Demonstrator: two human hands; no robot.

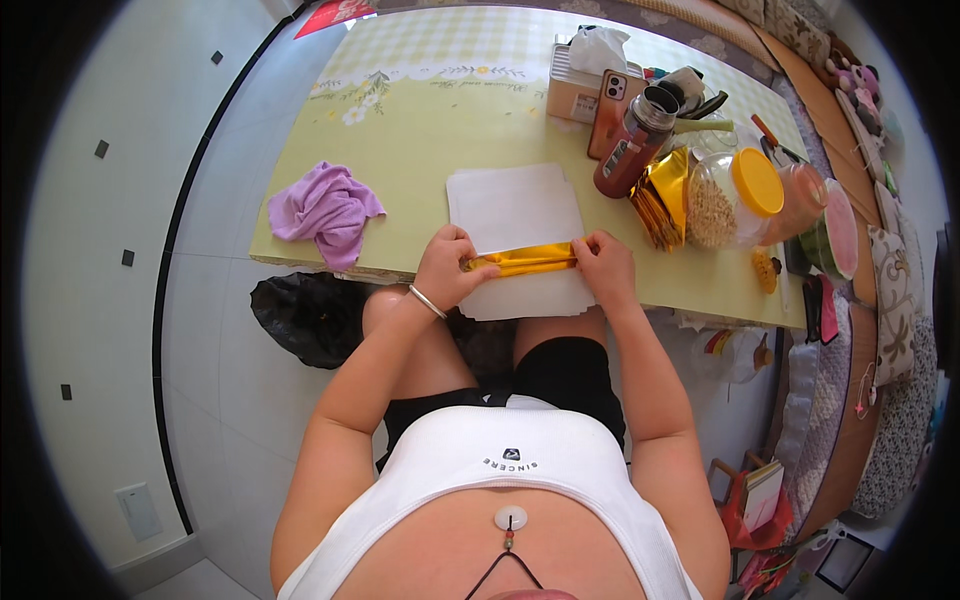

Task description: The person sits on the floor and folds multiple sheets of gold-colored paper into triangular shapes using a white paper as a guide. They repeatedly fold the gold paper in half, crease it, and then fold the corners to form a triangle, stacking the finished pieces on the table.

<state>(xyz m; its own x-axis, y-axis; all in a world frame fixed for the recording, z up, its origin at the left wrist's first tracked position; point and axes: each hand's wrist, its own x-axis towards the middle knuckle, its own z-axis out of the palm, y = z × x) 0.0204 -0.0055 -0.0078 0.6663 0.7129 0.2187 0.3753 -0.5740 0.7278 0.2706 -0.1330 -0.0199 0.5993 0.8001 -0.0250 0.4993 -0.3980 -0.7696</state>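
Note:
A narrow folded strip of gold foil paper [527,259] lies across a stack of white paper sheets [515,210] at the near edge of a yellow-green table [420,130]. My left hand [447,264], with a silver bangle on the wrist, pinches the strip's left end. My right hand [604,265] pinches its right end. Both hands rest on the white sheets, with the strip stretched flat between them.
A crumpled purple cloth [325,210] lies at the table's left edge. To the right stand a brown bottle [632,145], a stack of gold sheets [662,195], a jar with an orange lid [735,195], a phone [612,105] and a tissue box [580,80]. A black bag [310,315] sits on the floor.

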